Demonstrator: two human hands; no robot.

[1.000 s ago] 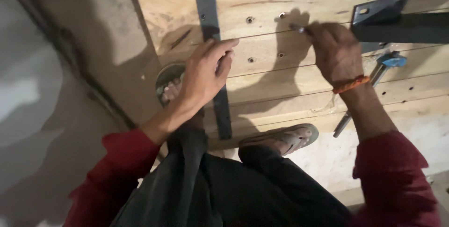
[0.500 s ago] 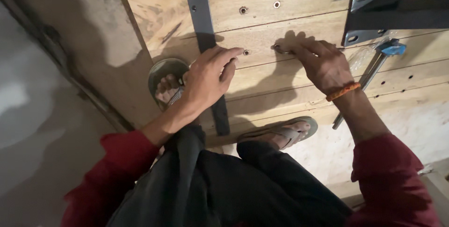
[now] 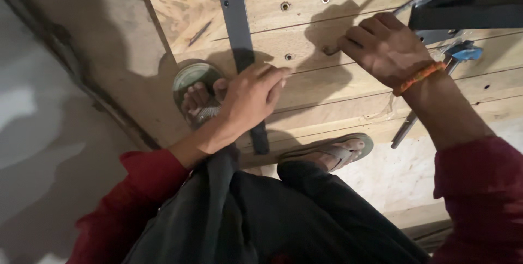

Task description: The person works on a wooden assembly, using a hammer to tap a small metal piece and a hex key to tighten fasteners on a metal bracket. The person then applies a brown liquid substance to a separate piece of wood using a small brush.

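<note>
My left hand (image 3: 251,98) lies across a long dark metal bar (image 3: 233,19) and presses it flat against the wooden planks (image 3: 305,87). My right hand (image 3: 384,49) is curled into a fist on a plank, beside a small hole (image 3: 327,51). A thin metal tool (image 3: 407,5) sticks out of the fist toward the upper right; its other end is hidden. An orange band circles that wrist. More small holes (image 3: 285,6) dot the planks between my hands.
A grey metal bracket (image 3: 463,2) with a dark beam sits at the upper right. Below it lies a blue-handled tool (image 3: 462,54) with a long shaft. My sandalled feet (image 3: 197,92) (image 3: 333,151) stand on the planks. Pale floor lies to the left.
My right hand has gone from fingers stretched flat on the plank to a closed fist and has moved slightly right. My left hand stays on the bar.
</note>
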